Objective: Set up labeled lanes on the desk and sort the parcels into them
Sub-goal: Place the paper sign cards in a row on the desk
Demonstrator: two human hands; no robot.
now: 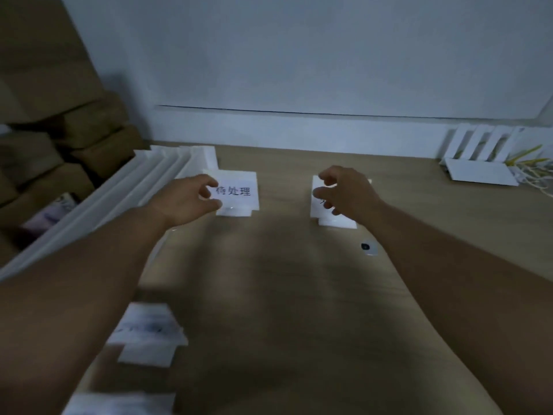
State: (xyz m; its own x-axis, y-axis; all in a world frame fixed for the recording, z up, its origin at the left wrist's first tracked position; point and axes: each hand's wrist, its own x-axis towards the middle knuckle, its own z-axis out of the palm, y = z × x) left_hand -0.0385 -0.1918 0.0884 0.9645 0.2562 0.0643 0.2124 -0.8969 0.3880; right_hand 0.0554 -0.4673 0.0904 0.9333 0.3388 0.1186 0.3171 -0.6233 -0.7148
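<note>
White divider strips (119, 199) lie along the left edge of the desk (284, 295). Blurred white parcels (146, 327) sit beside the left forearm (89, 265), which could sweep them off. The left hand (185, 202) curls its fingers at the edge of the 待处理 label stand (239, 190). The right hand (347, 193) claws over a second label stand (316, 206). Whether either hand has a grip cannot be told. Either stand looks light enough to topple.
</note>
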